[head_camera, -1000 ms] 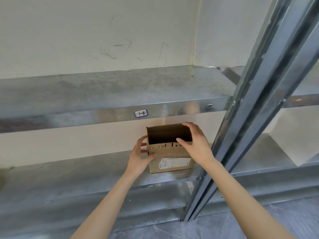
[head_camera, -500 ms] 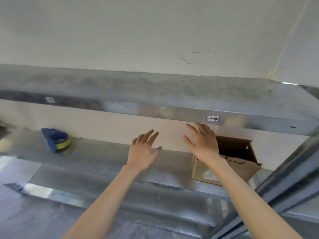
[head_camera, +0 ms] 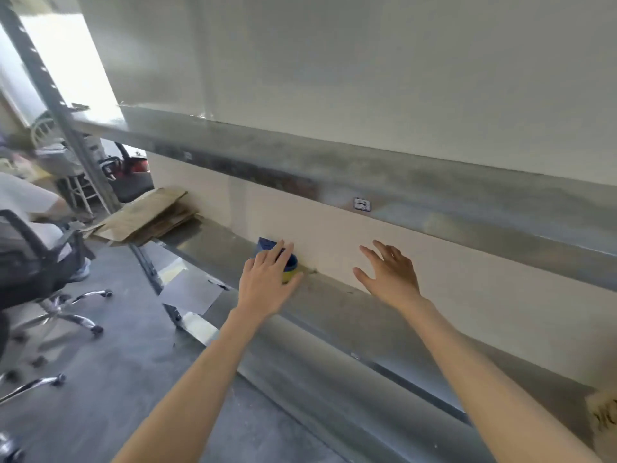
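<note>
A blue and yellow cup-like object [head_camera: 289, 267] lies on the lower metal shelf [head_camera: 337, 312] against the wall. My left hand [head_camera: 265, 282] is stretched out in front of it with straight fingers and hides most of it; whether it touches is unclear. My right hand [head_camera: 389, 274] hovers open over the shelf to the right, holding nothing. A corner of the cardboard box [head_camera: 602, 412] shows at the far right edge.
An upper metal shelf [head_camera: 367, 182] with a small label [head_camera: 362, 204] runs above my hands. Flattened cardboard [head_camera: 147, 217] lies at the shelf's far left end. A black office chair [head_camera: 36, 262] and a seated person [head_camera: 23, 202] are at the left on the grey floor.
Both hands let go of the cardboard box and moved left along the shelf. The view swung left, so the box slid to the right edge and the blue and yellow object came under my left hand.
</note>
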{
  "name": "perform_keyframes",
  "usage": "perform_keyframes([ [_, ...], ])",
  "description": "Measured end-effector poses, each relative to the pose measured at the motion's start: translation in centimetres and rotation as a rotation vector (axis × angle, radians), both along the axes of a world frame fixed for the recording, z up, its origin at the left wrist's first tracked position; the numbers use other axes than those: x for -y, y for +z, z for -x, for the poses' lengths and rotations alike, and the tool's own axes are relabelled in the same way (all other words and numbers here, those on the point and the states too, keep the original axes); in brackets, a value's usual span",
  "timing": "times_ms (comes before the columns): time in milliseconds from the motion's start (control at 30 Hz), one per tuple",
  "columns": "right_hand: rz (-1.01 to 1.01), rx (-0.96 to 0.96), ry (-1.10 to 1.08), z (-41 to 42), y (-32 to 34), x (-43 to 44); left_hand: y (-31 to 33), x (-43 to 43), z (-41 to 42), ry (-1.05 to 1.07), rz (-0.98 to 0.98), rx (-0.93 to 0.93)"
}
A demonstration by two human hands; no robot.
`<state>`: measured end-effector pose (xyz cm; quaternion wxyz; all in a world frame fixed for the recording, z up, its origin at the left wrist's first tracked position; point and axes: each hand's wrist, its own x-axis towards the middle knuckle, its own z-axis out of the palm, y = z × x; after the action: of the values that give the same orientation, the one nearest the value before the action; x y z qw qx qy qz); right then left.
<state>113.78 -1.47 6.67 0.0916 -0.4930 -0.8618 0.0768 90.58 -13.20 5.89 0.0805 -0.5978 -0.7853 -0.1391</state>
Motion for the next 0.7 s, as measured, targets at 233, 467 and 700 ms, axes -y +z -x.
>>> perform_keyframes([
  [233, -0.006, -0.026, 0.081, 15.4, 0.1, -0.5, 0.3, 1.8, 14.2, 0.084, 0.011, -0.007],
  [467, 0.015, -0.050, 0.152, 25.6, -1.1, -1.7, -1.1, 1.0, 24.1, 0.144, 0.034, -0.014],
  [700, 0.029, -0.055, 0.178, 34.6, -2.4, -5.5, -2.7, -3.0, 32.8, 0.138, 0.034, -0.005],
])
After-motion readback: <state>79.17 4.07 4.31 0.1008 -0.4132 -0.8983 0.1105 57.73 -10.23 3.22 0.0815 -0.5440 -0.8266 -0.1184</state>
